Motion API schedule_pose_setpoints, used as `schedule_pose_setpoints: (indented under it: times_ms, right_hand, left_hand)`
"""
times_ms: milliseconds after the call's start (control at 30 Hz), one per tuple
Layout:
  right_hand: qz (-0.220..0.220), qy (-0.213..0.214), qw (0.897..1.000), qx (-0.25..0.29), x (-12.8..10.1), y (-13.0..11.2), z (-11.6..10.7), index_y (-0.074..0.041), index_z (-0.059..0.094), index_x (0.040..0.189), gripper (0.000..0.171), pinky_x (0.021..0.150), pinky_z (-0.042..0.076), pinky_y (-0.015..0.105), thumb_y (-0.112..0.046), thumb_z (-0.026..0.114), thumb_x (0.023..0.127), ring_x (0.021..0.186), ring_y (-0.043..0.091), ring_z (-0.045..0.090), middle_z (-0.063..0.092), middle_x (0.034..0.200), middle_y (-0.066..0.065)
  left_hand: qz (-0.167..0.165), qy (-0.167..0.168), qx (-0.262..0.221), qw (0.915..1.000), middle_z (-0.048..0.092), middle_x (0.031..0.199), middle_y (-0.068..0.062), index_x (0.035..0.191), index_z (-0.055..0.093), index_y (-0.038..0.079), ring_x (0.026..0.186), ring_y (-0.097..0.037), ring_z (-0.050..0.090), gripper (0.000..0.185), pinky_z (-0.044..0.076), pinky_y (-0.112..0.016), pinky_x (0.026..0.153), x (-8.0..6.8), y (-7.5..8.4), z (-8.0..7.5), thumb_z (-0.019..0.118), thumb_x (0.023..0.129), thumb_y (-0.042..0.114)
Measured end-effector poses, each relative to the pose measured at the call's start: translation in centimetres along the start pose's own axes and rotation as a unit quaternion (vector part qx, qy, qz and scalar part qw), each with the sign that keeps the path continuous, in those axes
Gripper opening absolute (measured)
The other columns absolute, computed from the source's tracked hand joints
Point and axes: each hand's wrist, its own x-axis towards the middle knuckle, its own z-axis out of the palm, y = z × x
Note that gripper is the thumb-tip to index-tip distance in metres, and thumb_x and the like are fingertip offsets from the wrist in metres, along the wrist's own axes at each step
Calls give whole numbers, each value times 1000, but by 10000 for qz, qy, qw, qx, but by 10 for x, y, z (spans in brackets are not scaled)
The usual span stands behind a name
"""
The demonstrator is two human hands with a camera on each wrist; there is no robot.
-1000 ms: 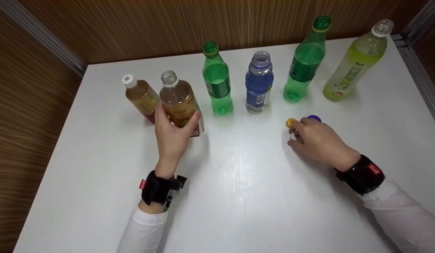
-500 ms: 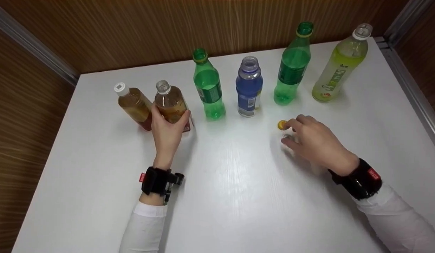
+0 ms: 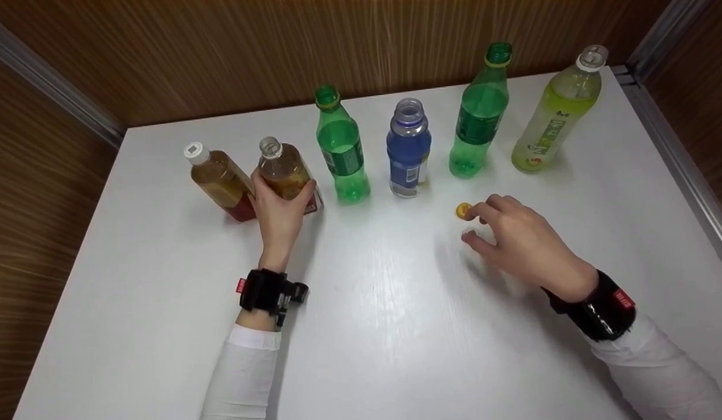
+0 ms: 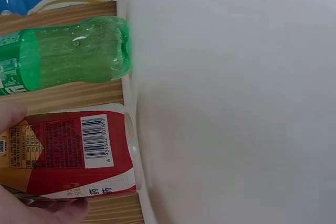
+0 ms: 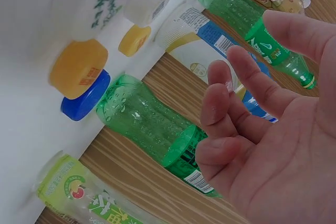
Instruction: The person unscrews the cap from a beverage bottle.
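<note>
My left hand [image 3: 279,213] grips an uncapped bottle of amber drink [image 3: 286,169] standing in the row; the left wrist view shows its red label with a barcode [image 4: 96,141]. Just left of it is a similar bottle with a white cap [image 3: 196,153]. My right hand [image 3: 527,245] hovers over loose caps, thumb and fingers apart with nothing between them. Beneath it lie a yellow cap [image 3: 463,211], another yellow cap [image 5: 79,69], a blue cap [image 5: 86,97], a white cap [image 5: 148,1] and a larger white cap with green writing [image 5: 86,3].
Behind the hands stand uncapped bottles: a green one [image 3: 342,154], a blue one [image 3: 409,151], a second green one [image 3: 480,116] and a tall yellow-green one [image 3: 556,119]. A wood-grain panel [image 3: 250,52] rises behind the white table [image 3: 361,326].
The head view has shifted slightly. My left hand has moved the amber bottle back into line with the others. My right hand has come up off the caps, its fingers spreading apart.
</note>
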Motion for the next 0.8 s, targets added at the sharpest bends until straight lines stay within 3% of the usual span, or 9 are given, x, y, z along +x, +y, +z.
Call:
schedule_pose_setpoints:
  times_ms: [200,433,633,800]
  right_hand:
    - [-53,26,10000,-71,-1,-1,0,-6,75,120,31,80,56,44,-20,79,93,100,29,65,71,108,14]
    - [-60,62,9999,-67,-3,-3,-2,-6,75,119,30,80,57,45,-20,79,93,99,29,65,71,107,14]
    - [-172,260,9995,-76,-6,-6,-7,-8,75,118,29,75,55,40,-21,79,93,92,25,63,72,109,12]
    - [-97,410,9991,44,-12,-13,-18,-12,72,125,34,75,56,41,-28,78,96,97,24,61,70,118,11]
  left_hand:
    - [-12,-47,168,9998,47,160,-17,160,25,4,151,-31,45,96,33,-48,129,4,-1,1,83,88,31]
    - [-127,-333,214,9991,42,164,-17,164,19,8,154,-32,42,102,32,-50,130,7,1,1,82,88,31]
    - [147,-225,143,9995,31,171,-15,167,16,9,161,-29,30,105,26,-50,133,1,7,-2,83,89,29]
    - [556,-3,82,9984,25,172,-14,166,20,9,162,-29,26,98,30,-51,131,-19,17,-13,81,92,26]
